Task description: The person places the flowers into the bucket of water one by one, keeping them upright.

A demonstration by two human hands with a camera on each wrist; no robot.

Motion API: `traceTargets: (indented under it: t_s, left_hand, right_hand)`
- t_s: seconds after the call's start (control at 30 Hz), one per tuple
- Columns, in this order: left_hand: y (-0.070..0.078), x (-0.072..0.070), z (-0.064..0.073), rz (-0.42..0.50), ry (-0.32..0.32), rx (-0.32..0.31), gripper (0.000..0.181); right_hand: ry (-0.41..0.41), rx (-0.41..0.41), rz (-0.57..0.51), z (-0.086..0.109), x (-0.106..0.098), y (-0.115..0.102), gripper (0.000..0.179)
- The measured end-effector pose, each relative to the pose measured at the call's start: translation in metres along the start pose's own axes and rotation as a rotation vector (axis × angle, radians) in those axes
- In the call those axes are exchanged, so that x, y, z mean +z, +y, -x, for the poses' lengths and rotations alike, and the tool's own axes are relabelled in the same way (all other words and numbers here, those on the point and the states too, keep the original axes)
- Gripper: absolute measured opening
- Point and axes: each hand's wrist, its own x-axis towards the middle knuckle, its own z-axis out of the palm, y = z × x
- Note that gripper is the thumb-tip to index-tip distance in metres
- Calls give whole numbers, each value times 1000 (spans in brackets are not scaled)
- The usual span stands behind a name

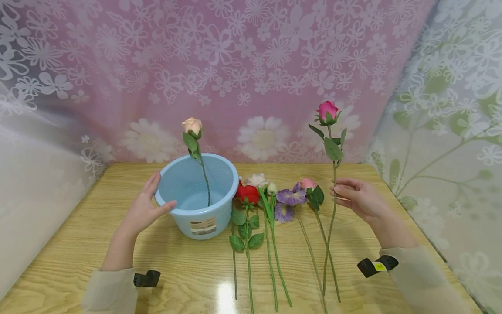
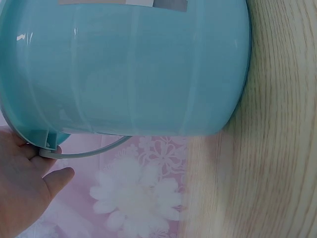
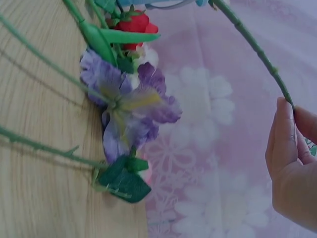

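My right hand [image 1: 362,200] pinches the stem of a deep pink artificial rose [image 1: 327,111] between thumb and fingers, holding it upright with the bloom high. In the right wrist view, the green stem [image 3: 257,49] passes between my fingertips. On the left, my left hand [image 1: 141,209] holds the rim of a light blue plastic bucket [image 1: 204,212], thumb at the near side. The left wrist view shows those fingers by the handle [image 2: 91,152]. A pale peach rose [image 1: 192,126] leans in the bucket, its bloom above the far rim.
Right of the bucket lie a red rose [image 1: 248,193], white blooms [image 1: 256,179], a green-stemmed white bud [image 1: 271,189], a purple iris [image 1: 291,197] and a light pink rose [image 1: 307,183]. Their stems point toward me on the wooden table [image 1: 188,274]. A flowered curtain [image 1: 251,87] hangs behind.
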Motion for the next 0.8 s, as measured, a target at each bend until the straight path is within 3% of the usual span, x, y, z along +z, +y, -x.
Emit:
traceTargets:
  t_s: [0.23, 0.8]
  left_hand:
    - [-1, 1, 1, -4, -3, 3, 92]
    - [-2, 1, -1, -12, 4, 9, 92]
  right_hand:
    - [-54, -33, 5, -14, 22, -4, 17]
    - [-65, -126, -32, -41, 61, -26, 19]
